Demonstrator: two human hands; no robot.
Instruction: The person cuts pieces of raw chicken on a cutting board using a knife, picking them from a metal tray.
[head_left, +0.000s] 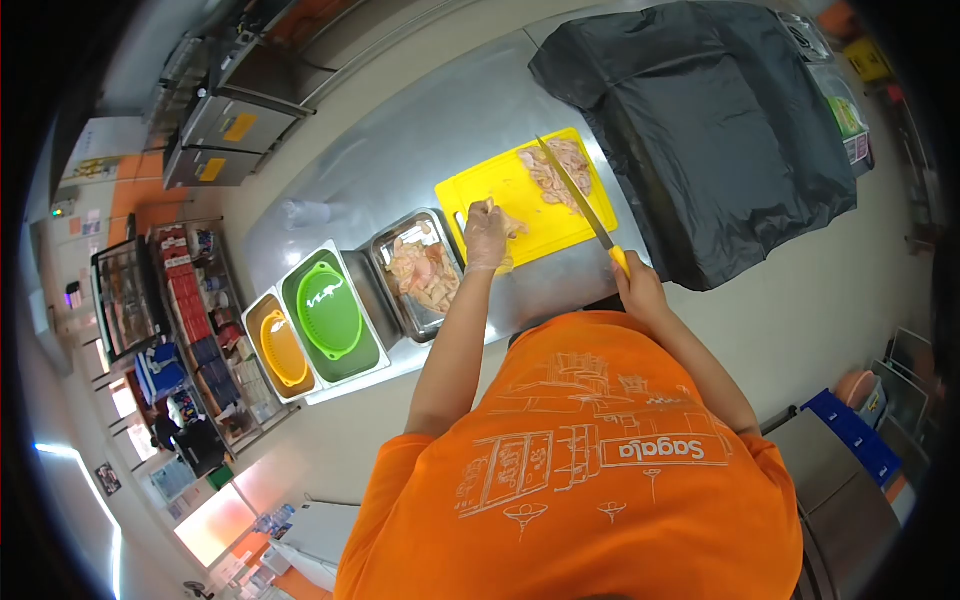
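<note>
My right hand (pixel 641 287) is closed around the yellow handle of a long kitchen knife (pixel 578 195), its blade slanting over the right side of a yellow cutting board (pixel 480 190). Beneath and beside the blade lies a heap of sliced raw meat (pixel 545 172), pale pink. At the board's left edge, my left hand (pixel 487 237) has its fingers curled on a piece of raw meat (pixel 514 226), part of which sticks out to the right. Left of that hand stands a metal tray (pixel 378 247) holding more raw meat pieces (pixel 424 272).
Two deep containers sit further left, one with a green basket (pixel 329 311), one with an orange basket (pixel 283 347). A clear plastic item (pixel 305 213) lies on the steel table (pixel 400 165). Black plastic sheeting (pixel 710 140) covers something on the right.
</note>
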